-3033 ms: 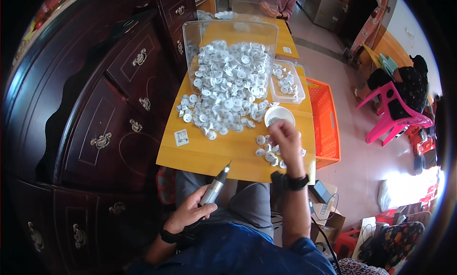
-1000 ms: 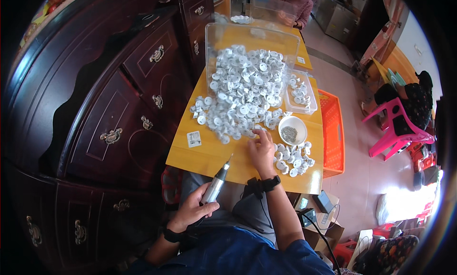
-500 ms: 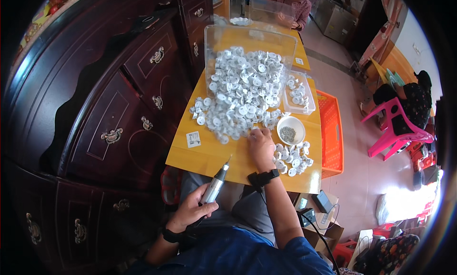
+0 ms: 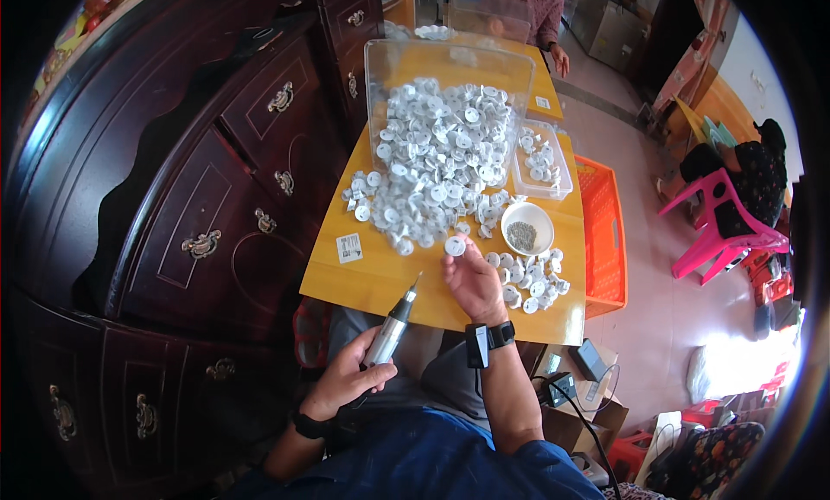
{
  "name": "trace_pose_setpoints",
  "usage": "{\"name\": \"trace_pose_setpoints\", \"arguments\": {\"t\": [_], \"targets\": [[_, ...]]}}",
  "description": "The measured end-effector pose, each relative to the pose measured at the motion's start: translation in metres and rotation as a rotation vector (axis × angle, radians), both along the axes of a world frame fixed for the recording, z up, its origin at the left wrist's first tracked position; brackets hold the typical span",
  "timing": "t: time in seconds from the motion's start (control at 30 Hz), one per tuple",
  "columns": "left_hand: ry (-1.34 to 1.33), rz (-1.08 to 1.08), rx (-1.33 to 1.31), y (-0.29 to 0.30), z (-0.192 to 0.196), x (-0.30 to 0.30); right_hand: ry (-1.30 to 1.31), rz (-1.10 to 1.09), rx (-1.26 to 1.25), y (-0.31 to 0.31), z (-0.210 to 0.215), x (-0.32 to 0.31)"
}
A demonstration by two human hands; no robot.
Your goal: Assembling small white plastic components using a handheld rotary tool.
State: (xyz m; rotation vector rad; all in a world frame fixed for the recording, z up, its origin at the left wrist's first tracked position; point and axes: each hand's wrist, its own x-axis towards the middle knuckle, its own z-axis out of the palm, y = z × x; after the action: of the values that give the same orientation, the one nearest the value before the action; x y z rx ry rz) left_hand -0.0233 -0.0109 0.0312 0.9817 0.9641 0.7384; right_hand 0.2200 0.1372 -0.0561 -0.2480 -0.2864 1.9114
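Wrapped round an electric screwdriver (image 4: 388, 335) is my left hand (image 4: 353, 375), over my lap at the table's near edge; the thin bit points up and away. My right hand (image 4: 475, 284), palm turned up, pinches a round white plastic part (image 4: 455, 246) at its fingertips, just above the table. Beyond it a large heap of similar white plastic parts (image 4: 445, 145) spills from a clear tub (image 4: 373, 93) lying open toward me. Right of my right hand are a white bowl (image 4: 542, 216) of small metal screws (image 4: 521, 234) and a smaller group of white parts (image 4: 538, 285).
A small clear box (image 4: 559, 189) with a few white parts stands beside the tub. An orange crate (image 4: 603, 240) is right of the table (image 4: 346, 279). Dark wooden drawers (image 4: 199, 214) line the left. Two people sit farther off, one near a pink chair (image 4: 718, 223).
My right hand has turned from palm down at the heap's edge to palm up, now with a white plastic part in its fingertips. My left hand stays with the screwdriver.
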Motion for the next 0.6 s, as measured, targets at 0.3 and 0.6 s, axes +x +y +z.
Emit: {"name": "trace_pose_setpoints", "arguments": {"t": [0.3,0.6], "targets": [[0.017,0.003,0.006,-0.002,-0.009,0.003,-0.999,-0.14,0.108,-0.02,-0.011,-0.029],[0.034,0.014,0.013,-0.001,-0.013,0.002,-1.007,-0.213,0.179,-0.028,-0.013,-0.036]]}}
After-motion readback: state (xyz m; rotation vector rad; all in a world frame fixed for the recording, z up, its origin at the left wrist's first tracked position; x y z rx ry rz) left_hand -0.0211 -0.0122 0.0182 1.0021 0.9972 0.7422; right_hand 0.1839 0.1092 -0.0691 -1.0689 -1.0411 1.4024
